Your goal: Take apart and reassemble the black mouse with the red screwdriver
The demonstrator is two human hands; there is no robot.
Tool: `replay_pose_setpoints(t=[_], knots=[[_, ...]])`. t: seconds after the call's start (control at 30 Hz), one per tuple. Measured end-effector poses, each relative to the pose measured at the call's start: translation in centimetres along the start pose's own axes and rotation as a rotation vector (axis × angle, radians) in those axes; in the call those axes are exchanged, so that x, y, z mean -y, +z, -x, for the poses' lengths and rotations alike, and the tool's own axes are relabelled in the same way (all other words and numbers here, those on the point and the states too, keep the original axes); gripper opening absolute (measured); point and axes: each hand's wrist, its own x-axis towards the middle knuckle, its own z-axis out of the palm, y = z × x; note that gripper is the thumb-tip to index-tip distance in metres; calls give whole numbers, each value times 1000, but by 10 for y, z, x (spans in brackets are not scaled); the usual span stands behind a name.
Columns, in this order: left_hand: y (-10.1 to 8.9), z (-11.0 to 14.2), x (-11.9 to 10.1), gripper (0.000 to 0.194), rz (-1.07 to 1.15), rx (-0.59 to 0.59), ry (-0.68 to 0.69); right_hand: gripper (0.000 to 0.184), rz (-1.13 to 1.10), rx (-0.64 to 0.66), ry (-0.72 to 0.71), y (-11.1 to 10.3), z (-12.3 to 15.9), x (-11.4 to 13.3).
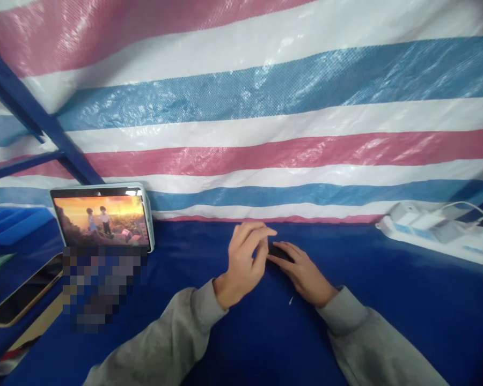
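Note:
My left hand (247,260) is raised near the middle of the blue tabletop (261,343). Its fingers are bent forward and the thumb stands apart from them; I see nothing held in it. Just to the right, my right hand (306,273) rests low, with fingers over and thumb along the near side of a small black object (280,252). The fingers cover part of that object, so its kind cannot be made out. A tiny white sliver (291,300) lies on the table below the right hand.
At the left, a tablet (100,220) stands upright showing a cartoon. A phone (24,292) and a blue tray (18,225) are farther left. On the right sits a white power strip (438,236) with plugs and cables. Behind hangs a striped plastic sheet (241,123).

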Motion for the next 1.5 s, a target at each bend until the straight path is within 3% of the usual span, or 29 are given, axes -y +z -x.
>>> replay_pose_setpoints(t=[0.13,0.2,0.37,0.77,1.07,1.17,1.4,1.5], knots=[[21,13,25,32,-139,229,-206,46,-57,-29,0,1,2,-5],[29,22,34,33,-149,349,-198,48,-73,-55,50,0,2,-8],[35,32,38,28,-152,432,-173,52,34,-98,161,0,5,-18],[38,34,45,26,-113,422,-181,51,27,-115,130,-4,3,-15],[32,32,39,31,-154,483,-73,50,-6,-110,103,-8,2,-15],[29,30,35,52,-137,552,-46,49,-33,-128,130,-9,1,-14],[30,30,38,35,-124,435,-185,52,-145,-163,200,-19,-1,-14],[30,29,39,33,-149,404,-238,44,-178,-181,217,-19,-1,-15]])
